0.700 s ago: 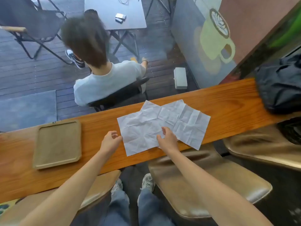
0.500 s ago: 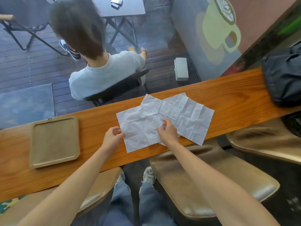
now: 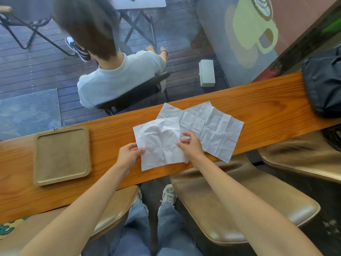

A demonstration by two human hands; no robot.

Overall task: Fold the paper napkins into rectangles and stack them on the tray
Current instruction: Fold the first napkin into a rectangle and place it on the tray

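Hidden or unclear: the near-right corner of the top napkin (image 3: pixel 158 143) sits under the right hand (image 3: pixel 191 145), and its left edge disappears under the thumb of the left hand (image 3: pixel 129 156). How many sheets lie in the pile beyond the right hand cannot be counted; at least one spread napkin (image 3: pixel 217 130) shows, with a corner of another sheet poking out behind the top napkin. A dark bag (image 3: pixel 323 80), far to the right of the right hand, is cut off by the frame edge. The stools below the bench (image 3: pixel 258 100) are only partly in view.

Hands: left hand pinches the top napkin's left edge, thumb on top, fingers below. Right hand grips the same sheet at its right edge, fingers curled over it. The sheet is puckered in the middle and partly lifted, its near edge just past the bench's near edge, between the two hands.

Tray (image 3: pixel 62 156): well to the left of the left hand, flat on the bench, nothing stacked on it.

Change since the earlier frames: the left hand, then resting on bare wood beside the paper, now grasps it; the right hand, then pressing flat on the pile, now pinches. The top napkin has drawn inward from a wide spread sheet to a narrower, buckled shape.
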